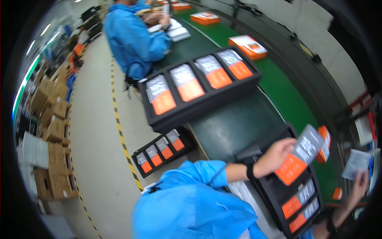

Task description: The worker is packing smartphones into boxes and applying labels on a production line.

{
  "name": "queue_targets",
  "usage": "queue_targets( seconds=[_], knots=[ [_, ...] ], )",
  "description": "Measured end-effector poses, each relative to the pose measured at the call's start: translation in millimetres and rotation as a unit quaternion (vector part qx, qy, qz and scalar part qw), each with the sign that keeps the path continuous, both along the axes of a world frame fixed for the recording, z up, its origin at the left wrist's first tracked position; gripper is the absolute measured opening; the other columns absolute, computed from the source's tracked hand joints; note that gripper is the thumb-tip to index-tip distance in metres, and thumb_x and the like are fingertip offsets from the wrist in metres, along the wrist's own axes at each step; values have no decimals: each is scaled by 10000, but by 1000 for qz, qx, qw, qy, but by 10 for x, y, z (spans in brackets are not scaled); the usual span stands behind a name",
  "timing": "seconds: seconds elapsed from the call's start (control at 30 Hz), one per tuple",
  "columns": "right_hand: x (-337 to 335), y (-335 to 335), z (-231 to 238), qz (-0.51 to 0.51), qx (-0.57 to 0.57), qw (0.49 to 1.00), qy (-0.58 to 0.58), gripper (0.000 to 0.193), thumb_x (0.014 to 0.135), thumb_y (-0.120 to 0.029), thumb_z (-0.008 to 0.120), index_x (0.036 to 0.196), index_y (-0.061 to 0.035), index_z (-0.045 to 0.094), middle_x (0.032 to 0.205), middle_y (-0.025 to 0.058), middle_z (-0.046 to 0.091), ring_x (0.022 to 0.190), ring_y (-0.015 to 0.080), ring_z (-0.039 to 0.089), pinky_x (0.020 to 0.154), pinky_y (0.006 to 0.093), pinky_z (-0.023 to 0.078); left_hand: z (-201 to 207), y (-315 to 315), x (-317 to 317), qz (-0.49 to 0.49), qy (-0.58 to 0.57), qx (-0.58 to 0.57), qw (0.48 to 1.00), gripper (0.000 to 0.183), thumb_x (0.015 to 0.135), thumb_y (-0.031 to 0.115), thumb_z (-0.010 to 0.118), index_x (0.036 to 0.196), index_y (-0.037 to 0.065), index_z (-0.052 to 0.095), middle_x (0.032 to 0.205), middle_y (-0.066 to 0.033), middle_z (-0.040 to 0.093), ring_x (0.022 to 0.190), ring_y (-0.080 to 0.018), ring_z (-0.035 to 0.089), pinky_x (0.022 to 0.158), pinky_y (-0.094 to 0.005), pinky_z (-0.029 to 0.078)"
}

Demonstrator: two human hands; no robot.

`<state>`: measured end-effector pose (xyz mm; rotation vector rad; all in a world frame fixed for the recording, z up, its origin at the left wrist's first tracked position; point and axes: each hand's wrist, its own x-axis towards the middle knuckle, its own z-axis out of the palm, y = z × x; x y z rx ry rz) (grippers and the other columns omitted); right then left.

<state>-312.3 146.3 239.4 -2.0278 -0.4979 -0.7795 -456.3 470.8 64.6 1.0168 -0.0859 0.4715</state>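
My left hand (pixel 274 157) is closed on the edge of a flat grey-and-orange packet (pixel 300 155), tilted above a black tray (pixel 271 205). Inside that tray, two similar packets lie in slots: one (pixel 298 199) and, nearer me, another (pixel 304 217). Out at the far right, my right hand (pixel 360 182) grips a thin pale grey sheet or pouch (pixel 355 164); its exact kind is unclear. Both wrists wear black bands.
A large black tray (pixel 207 111) of several grey-and-orange packets rests on the dark green table (pixel 223 137). Another filled tray (pixel 163 153) sits lower left. Orange-white boxes (pixel 248 47) line the green belt (pixel 286 91). A blue-clad co-worker (pixel 131 40) stands ahead; cartons (pixel 55 123) are stacked left.
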Motion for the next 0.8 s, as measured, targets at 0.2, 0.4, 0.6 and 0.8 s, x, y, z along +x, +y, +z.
queue_targets(
  seconds=[0.2, 0.4, 0.6, 0.8],
  knots=[
    [-380, 788, -919, 191, 59, 953, 229, 78, 922, -83, 591, 910, -8, 572, 815, -26, 546, 757, 43, 479, 697, 198, 392, 157, 140, -156, -96, 81, -89, 988, 363, 1008, 188, 477, 1290, -40, 484, 1161, -96, 625, 1046, -155, 618, 910, -295, 507],
    [-676, 416, -1192, 148, 10, 962, 230, 102, 848, -59, 639, 828, 18, 575, 753, 41, 564, 685, 110, 514, 633, 257, 409, 972, 856, 364, -189, 126, 43, 973, 315, 994, 203, 488, 1214, -11, 559, 1084, -64, 663, 965, -136, 639, 873, -294, 510],
    [-673, 714, -1110, 196, -117, 957, 177, 124, 759, -47, 679, 783, 20, 578, 737, 135, 575, 655, 275, 550, 619, 329, 428, 1150, 2563, 1373, 78, 156, 185, 967, 346, 1003, 119, 414, 1284, -58, 510, 1201, -140, 618, 1042, -207, 630, 900, -327, 511],
    [-517, 686, -1187, 136, -106, 972, 157, 158, 702, -46, 690, 764, 23, 562, 735, 146, 571, 678, 297, 549, 627, 347, 428, 584, 4910, 2732, 353, 103, 367, 855, 314, 957, 130, 498, 1193, -40, 615, 1065, -119, 693, 952, -172, 658, 846, -297, 509]
  ],
)
